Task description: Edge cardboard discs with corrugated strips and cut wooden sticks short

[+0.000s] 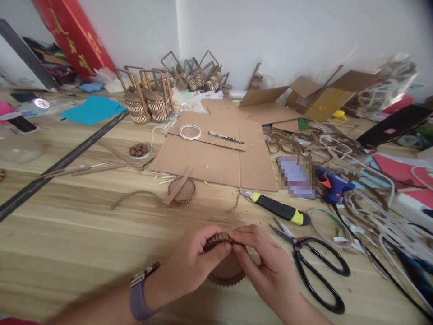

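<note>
Near the front of the table, both hands hold a round brown cardboard disc (227, 270) with a corrugated, ridged rim. My left hand (198, 259) grips its upper left edge, thumb on the inner face and fingers behind. My right hand (265, 262) pinches the rim at the upper right, its thumb close to the left thumb. Part of the disc is hidden by the fingers. Farther off lies a similar cardboard disc (189, 193) with a ridged rim and a flat strip (178, 186) across it.
Black-handled scissors (313, 257), a utility knife (277, 208) and a blue glue gun (334, 183) lie to the right. Ahead is a cardboard sheet (219, 162) bearing a tape roll (190, 132) and a pen (225, 136). Small lidded baskets (157, 104) stand behind. Tangled strips crowd the right side.
</note>
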{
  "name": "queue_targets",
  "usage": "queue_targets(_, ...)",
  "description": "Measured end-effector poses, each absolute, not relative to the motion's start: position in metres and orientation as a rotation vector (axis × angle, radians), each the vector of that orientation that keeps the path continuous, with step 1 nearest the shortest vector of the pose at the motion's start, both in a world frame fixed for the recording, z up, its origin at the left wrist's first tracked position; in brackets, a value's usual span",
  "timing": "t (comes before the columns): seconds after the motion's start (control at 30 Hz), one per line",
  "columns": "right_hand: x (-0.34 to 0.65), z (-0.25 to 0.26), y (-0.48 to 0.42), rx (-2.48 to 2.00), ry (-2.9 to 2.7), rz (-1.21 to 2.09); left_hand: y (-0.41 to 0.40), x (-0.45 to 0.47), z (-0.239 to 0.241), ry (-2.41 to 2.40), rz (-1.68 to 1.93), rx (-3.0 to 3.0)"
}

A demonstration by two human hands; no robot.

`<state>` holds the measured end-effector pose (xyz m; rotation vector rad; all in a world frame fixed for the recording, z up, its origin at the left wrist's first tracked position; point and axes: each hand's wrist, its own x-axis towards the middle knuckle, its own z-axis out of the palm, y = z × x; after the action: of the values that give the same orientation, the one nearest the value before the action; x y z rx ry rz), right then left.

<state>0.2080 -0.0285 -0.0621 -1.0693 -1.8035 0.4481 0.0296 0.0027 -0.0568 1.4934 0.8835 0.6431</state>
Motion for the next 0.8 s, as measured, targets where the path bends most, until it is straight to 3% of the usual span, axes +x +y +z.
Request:
queue_targets(0.2,0.22,-0.071,-0.024,-1.325,-1.718,0.454,0.019,0.016,-0.046,1.057,0.639,1.668)
queue_targets(0.3,0.226,-0.076,-0.019,-1.435,-1.72,0.469,0.038,-0.001,-0.041,1.499,0.816,1.963)
queue_targets(0.4,0.228,-0.077,-0.017,-1.444,-1.829,0.47,0.055,-0.014,-0.041,1.789,0.612,2.332)
queue_targets(0.53,0.227,-0.075,-0.017,-1.391,-1.951,0.457,0.072,-0.019,-0.048,1.832,0.338,2.504)
queue_targets(0.8,0.225,-0.08,-0.019,-1.353,-2.068,0.436,0.097,-0.028,-0.051,1.848,0.361,2.365)
